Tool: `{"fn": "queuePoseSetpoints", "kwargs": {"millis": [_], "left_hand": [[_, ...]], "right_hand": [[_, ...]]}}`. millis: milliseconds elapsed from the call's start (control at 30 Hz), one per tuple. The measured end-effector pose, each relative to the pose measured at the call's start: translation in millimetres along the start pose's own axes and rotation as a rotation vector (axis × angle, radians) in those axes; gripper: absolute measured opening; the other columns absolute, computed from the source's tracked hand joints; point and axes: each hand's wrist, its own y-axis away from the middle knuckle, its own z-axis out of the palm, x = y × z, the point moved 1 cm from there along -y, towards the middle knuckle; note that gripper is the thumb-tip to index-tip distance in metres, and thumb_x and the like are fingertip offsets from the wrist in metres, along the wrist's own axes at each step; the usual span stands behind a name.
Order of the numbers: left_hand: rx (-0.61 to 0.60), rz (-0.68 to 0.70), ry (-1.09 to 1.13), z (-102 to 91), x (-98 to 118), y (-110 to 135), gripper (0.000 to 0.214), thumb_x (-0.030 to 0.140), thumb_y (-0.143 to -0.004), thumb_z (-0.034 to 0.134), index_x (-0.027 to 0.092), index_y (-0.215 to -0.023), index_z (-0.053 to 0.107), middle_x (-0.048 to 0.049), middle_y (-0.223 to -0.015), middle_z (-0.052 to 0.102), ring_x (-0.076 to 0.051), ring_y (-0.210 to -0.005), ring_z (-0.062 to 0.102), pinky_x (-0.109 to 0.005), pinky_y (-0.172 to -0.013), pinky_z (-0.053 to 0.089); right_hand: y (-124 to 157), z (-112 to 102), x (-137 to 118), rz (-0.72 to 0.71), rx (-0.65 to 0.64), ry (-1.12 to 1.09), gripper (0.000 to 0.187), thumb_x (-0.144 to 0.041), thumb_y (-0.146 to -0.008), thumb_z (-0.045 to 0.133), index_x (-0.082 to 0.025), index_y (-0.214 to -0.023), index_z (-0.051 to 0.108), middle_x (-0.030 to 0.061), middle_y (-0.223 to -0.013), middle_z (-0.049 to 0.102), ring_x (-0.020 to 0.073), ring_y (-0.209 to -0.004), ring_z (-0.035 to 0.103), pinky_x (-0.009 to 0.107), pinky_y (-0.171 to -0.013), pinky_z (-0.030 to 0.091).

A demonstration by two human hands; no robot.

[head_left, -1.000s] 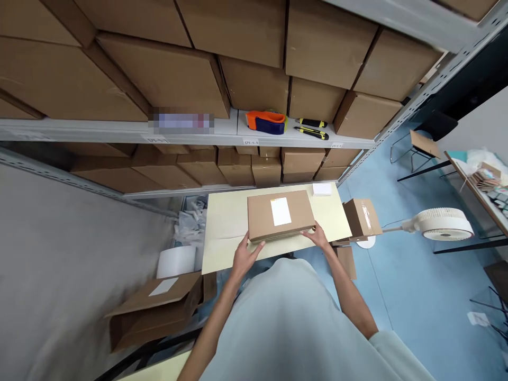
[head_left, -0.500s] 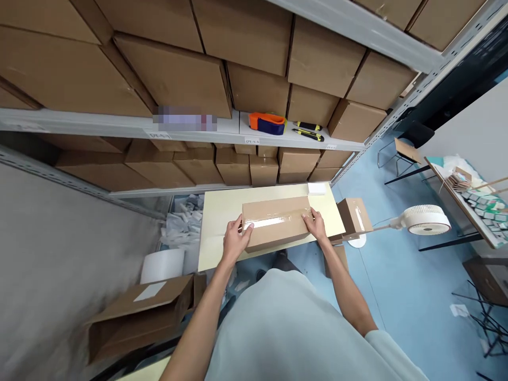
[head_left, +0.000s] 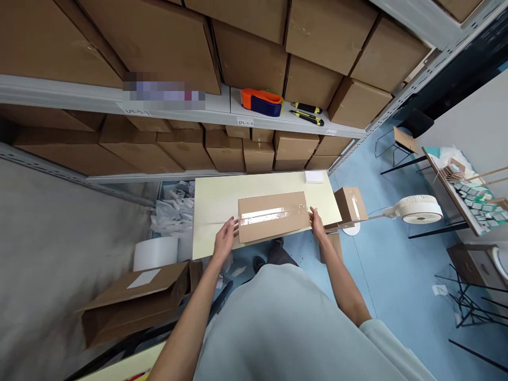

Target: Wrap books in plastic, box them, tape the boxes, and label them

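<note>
A flat brown cardboard box [head_left: 273, 217] lies on the pale yellow table [head_left: 214, 201], with a strip of clear tape shining along its top. My left hand [head_left: 225, 239] is at the box's left end, fingertips on its near corner. At the right end, my right hand [head_left: 317, 221] has its fingers closed against the side. The box is held between the two hands near the table's front edge.
A small white pad [head_left: 315, 177] lies at the table's far right corner. On the shelf above are an orange and blue tape dispenser [head_left: 262, 101] and two yellow-black knives [head_left: 306, 112]. A taped box [head_left: 349, 205], a white fan [head_left: 419, 208], an open carton [head_left: 135, 299] and a bubble-wrap roll [head_left: 155, 253] surround the table.
The box has been turned over: its white label faced up a second ago, and the taped side faces up now. Both hands have moved out to the box's ends.
</note>
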Motion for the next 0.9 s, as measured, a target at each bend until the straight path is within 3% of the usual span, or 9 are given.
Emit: {"fn": "queuePoseSetpoints", "kwargs": {"millis": [67,167,300,433,600,733,900], "left_hand": [[-0.031,-0.062,0.016,-6.1,-16,10,0.061,0.059,-0.101,0.050,0.019,-0.145,0.064,-0.0206,-0.144,0.070,-0.032,-0.130,0.070,-0.050,-0.107,0.060],[-0.098,-0.087,-0.009,-4.9,-34,30,0.064,0.056,-0.083,0.073,0.021,-0.136,0.070,-0.0198,-0.136,0.074,-0.036,-0.127,0.072,-0.053,-0.105,0.060],[-0.172,-0.045,-0.042,5.4,-36,48,0.075,0.056,-0.070,0.082,0.022,-0.136,0.069,-0.0163,-0.134,0.073,-0.037,-0.130,0.069,-0.054,-0.105,0.061],[-0.092,0.143,-0.079,1.5,-11,45,0.075,0.058,-0.080,0.077,0.022,-0.145,0.065,-0.0130,-0.132,0.065,-0.033,-0.133,0.066,-0.050,-0.113,0.057],[0.014,0.255,-0.103,-5.3,22,20,0.066,0.058,-0.089,0.068,0.020,-0.143,0.068,-0.0080,-0.116,0.059,-0.026,-0.114,0.072,-0.047,-0.107,0.062],[0.015,0.227,-0.121,1.9,22,0,0.061,0.052,-0.088,0.070,0.018,-0.139,0.070,-0.0067,-0.111,0.059,-0.024,-0.106,0.074,-0.047,-0.106,0.063],[0.038,0.114,-0.149,12.2,7,-9,0.055,0.048,-0.089,0.071,0.016,-0.133,0.072,-0.0082,-0.110,0.064,-0.023,-0.101,0.075,-0.045,-0.104,0.063]], "right_hand": [[17,-4,13,0.060,-0.016,-0.046,0.068,-0.060,-0.106,0.038,-0.019,-0.157,0.057,0.0176,-0.134,0.076,0.0291,-0.119,0.075,0.048,-0.098,0.063],[43,1,27,0.112,-0.056,-0.088,0.063,-0.057,-0.094,0.060,-0.022,-0.146,0.068,0.0161,-0.136,0.076,0.0325,-0.125,0.073,0.053,-0.103,0.061],[58,15,29,0.111,-0.067,-0.104,0.066,-0.055,-0.083,0.074,-0.022,-0.140,0.073,0.0146,-0.139,0.075,0.0368,-0.140,0.064,0.059,-0.114,0.052],[48,6,5,0.003,-0.014,-0.166,0.074,-0.063,-0.089,0.070,-0.022,-0.150,0.066,0.0139,-0.151,0.068,0.0361,-0.147,0.057,0.057,-0.120,0.049],[15,-14,-31,-0.057,0.005,-0.151,0.074,-0.064,-0.092,0.067,-0.018,-0.151,0.066,0.0149,-0.155,0.064,0.0330,-0.131,0.070,0.048,-0.112,0.058],[-4,-11,-35,0.022,-0.011,-0.015,0.068,-0.060,-0.095,0.062,-0.022,-0.151,0.066,0.0114,-0.151,0.068,0.0319,-0.123,0.075,0.049,-0.104,0.062],[-8,1,-24,0.097,-0.051,0.122,0.062,-0.055,-0.097,0.064,-0.025,-0.151,0.065,0.0086,-0.138,0.077,0.0310,-0.115,0.078,0.049,-0.100,0.063]]}}
